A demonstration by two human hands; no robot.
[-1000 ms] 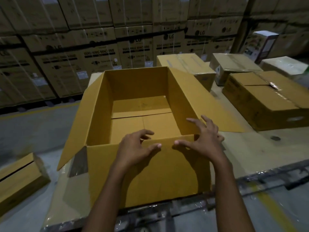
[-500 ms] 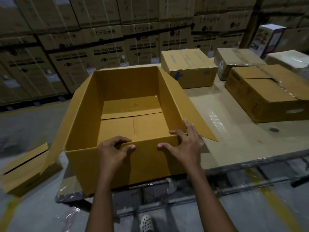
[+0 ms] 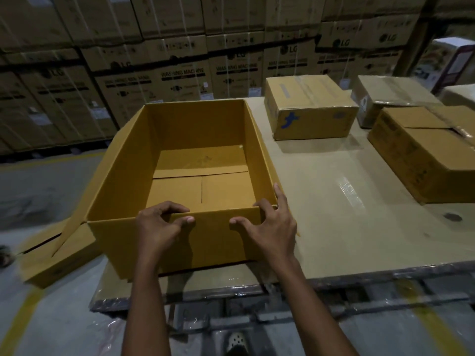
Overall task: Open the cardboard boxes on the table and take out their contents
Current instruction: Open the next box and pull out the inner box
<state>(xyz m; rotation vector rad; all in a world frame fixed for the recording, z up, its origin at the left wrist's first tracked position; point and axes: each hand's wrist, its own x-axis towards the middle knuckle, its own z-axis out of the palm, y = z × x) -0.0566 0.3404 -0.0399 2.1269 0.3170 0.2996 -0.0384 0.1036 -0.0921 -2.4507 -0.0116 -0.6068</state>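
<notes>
While left hand (image 3: pixel 159 224) and right hand (image 3: pixel 272 227) both clamp its near rim, open box (image 3: pixel 210 242), empty, sits at left edge of table (image 3: pixel 347 201). Likely risk: uneven pull slides it off; thin wall may buckle.

Both forearms reach forward. Left hand (image 3: pixel 160 224) and right hand (image 3: pixel 272 228) pinch the open tan cardboard box's (image 3: pixel 213 244) near rim: fingers (image 3: pixel 174 208) curled inside, thumbs outside.

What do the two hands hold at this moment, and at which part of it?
Both hold the open cardboard box by its near rim: the left hand grips the rim left of its middle; the right hand grips the near right corner.
</notes>
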